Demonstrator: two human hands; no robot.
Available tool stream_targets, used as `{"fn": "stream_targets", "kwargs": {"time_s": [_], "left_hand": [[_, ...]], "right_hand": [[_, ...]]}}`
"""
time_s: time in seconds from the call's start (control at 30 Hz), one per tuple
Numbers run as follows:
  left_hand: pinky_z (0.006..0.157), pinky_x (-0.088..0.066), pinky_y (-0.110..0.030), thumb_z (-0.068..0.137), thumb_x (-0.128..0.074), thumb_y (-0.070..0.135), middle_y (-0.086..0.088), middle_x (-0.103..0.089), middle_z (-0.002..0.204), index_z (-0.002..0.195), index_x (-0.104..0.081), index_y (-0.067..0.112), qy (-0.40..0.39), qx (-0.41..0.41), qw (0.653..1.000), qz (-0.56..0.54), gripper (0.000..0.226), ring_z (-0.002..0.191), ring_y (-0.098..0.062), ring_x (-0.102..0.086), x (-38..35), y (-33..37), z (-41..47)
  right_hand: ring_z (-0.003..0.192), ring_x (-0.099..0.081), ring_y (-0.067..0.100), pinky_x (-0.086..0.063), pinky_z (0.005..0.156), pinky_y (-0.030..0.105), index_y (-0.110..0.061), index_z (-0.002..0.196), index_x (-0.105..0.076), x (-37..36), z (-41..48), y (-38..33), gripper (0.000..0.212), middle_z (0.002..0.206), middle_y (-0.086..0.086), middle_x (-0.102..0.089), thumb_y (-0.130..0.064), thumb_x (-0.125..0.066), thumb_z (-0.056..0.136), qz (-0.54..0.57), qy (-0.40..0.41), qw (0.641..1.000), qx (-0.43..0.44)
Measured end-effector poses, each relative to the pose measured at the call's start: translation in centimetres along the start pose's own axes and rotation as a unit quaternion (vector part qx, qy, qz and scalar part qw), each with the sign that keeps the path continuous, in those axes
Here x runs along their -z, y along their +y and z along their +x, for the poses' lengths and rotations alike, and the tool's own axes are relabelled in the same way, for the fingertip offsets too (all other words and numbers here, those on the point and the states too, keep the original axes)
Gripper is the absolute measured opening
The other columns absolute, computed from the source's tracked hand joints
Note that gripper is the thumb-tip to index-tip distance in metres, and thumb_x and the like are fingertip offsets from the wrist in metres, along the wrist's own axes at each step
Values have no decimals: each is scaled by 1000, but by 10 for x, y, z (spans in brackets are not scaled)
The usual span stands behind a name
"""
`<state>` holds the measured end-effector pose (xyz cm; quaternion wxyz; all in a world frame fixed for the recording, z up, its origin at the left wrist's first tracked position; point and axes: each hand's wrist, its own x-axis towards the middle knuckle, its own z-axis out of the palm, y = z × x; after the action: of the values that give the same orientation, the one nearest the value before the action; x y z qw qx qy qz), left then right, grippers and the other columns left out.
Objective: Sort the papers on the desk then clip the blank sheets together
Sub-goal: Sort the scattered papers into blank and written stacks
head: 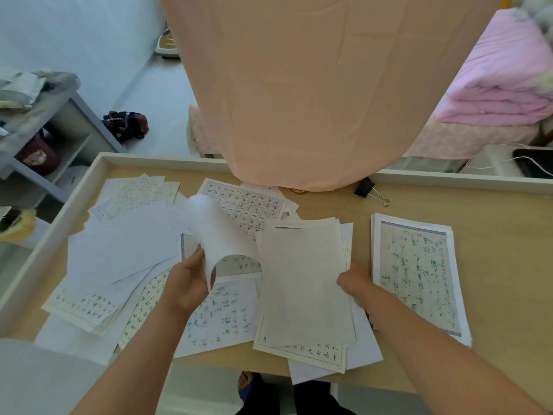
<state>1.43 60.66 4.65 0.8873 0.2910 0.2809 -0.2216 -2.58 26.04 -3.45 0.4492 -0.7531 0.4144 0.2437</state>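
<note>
My left hand point(187, 283) pinches a blank white sheet point(217, 232) that curls up off the desk. My right hand point(356, 283) grips the right edge of a pale, faintly lined sheet point(302, 283) lying on a loose heap. Blank white sheets point(119, 244) fan out at the left over written ones. Sheets with handwriting point(221, 319) lie under my hands. A squared stack of written pages point(416, 271) sits at the right. A black binder clip point(366, 188) lies near the desk's far edge, apart from both hands.
The wooden desk point(502, 235) has a raised pale rim. A peach cloth point(314, 85) hangs over its far middle. A grey shelf unit point(68, 127) stands at left, pink bedding point(502, 79) at right, a dark device with a white cable point(535, 163) behind the desk.
</note>
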Motion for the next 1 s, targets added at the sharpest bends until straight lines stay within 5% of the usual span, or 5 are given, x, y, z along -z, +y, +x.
{"fn": "stream_targets", "kwargs": {"time_s": [0.1,0.33,0.5,0.73,1.0], "left_hand": [[64,-61,-30,92,-56,3,-11,-73,106,123,-58,9,-19,49,993,108,32,84,-22,-74,-15,-11,4],[71,-52,-33,93,-46,5,-8,-61,109,126,-49,12,119,11,753,647,34,89,-23,-60,-1,-92,47],[81,-50,-34,91,-49,10,-9,-63,110,121,-52,11,87,21,675,732,30,98,-26,-60,8,-122,59],[66,-48,-28,89,-60,22,-3,-59,95,109,-51,10,70,21,575,815,25,80,-20,-59,-7,-117,57],[78,-54,-33,79,-81,17,-2,-59,122,135,-37,15,32,-58,881,469,71,105,-21,-63,-61,-91,63]], "right_hand": [[113,-51,29,-48,80,31,4,146,-34,-3,1,-2,54,119,16,-55,-1,-53,95,-6,2,1000,-28],[114,-55,31,-49,96,35,1,137,-47,10,-5,13,50,131,16,-55,-6,-62,90,44,-15,998,-42],[136,-43,25,-32,116,42,-20,150,-39,13,-8,29,95,148,2,-44,-70,-65,74,218,-69,972,-57],[96,-62,21,-55,86,36,-14,118,-59,2,-19,39,35,109,3,-64,-16,-68,85,31,47,995,83],[97,-71,18,-58,88,41,-17,116,-67,50,-55,25,34,109,-1,-73,-3,-68,86,199,-11,965,172]]}}
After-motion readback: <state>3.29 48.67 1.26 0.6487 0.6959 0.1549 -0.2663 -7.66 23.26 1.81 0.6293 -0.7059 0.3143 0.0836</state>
